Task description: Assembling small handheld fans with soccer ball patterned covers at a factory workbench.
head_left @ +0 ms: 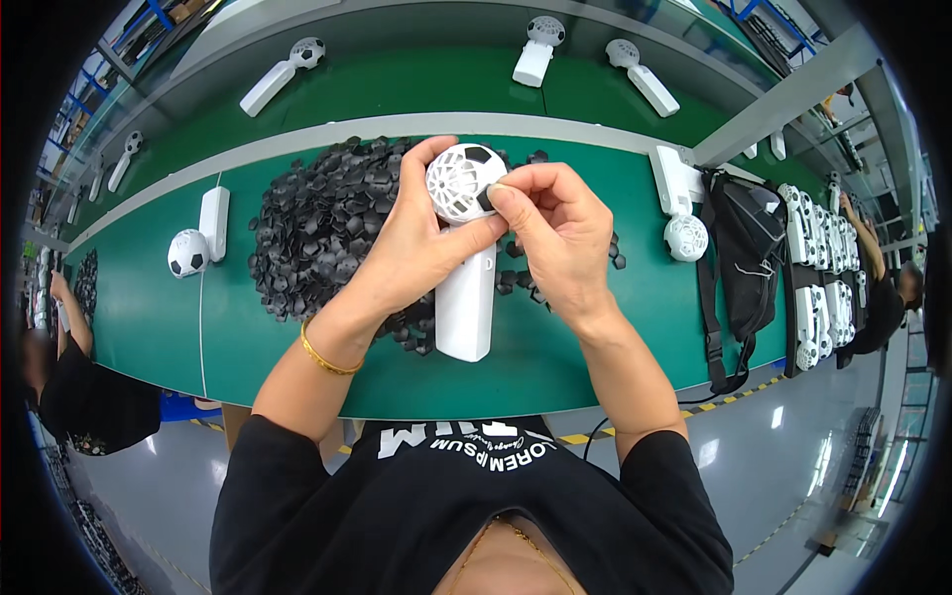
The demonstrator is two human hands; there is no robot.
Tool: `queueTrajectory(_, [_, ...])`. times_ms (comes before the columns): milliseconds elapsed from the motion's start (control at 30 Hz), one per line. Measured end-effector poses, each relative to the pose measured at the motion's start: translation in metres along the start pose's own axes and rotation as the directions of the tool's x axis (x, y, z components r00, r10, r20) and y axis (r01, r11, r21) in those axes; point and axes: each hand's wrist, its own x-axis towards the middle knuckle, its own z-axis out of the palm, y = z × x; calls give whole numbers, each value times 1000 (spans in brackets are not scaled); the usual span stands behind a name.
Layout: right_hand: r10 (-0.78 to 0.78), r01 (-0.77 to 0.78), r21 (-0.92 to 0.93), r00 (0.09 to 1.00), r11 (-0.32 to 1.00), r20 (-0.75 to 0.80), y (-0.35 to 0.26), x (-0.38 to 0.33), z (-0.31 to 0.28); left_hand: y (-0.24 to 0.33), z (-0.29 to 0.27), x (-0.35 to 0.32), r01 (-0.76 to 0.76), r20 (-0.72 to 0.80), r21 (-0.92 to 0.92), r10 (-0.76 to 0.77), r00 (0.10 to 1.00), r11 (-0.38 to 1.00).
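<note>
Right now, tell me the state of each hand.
Left hand: closed around the white handheld fan, holding it upright.
Right hand: fingertips pinched on a small black piece at the fan's ball-shaped head.

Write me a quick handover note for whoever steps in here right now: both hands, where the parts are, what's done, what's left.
Left hand: grips the white handheld fan with a ball-shaped grille head, upright over the green bench.
Right hand: fingertips press a small black plastic patch onto the head.
Pile of loose black patches: behind the left hand.
Done: at least one black patch on top.
Left: most visible grille panels are white.
</note>
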Motion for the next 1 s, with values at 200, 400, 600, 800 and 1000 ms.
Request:
queueTrajectory(200, [-129, 126, -62, 991, 990, -41, 17, 23, -5, 0, 3, 20, -9, -12, -29, 9, 1000, 1000])
queueTrajectory(400, [57, -56, -26, 998, 998, 35, 10, 55, -25, 10, 9, 52, -19, 6, 5, 19, 1000, 1000])
queueTrajectory(600, [104, -104, -22, 994, 994, 22, 18, 124, -58, 24, 3, 128, -32, 82, 197, 16, 996, 980])
queueTrajectory(800, [-326, 37, -882, 936, 469, -134, 111, 239, -181, -3, -39, 247, -142, 6, 547, 166, 986, 825])
queueTrajectory(1000, [48, -444, -844, 877, -301, -478, 126, 241, -312, -68, -66, 330, -112, 12, 784, 165, 986, 611])
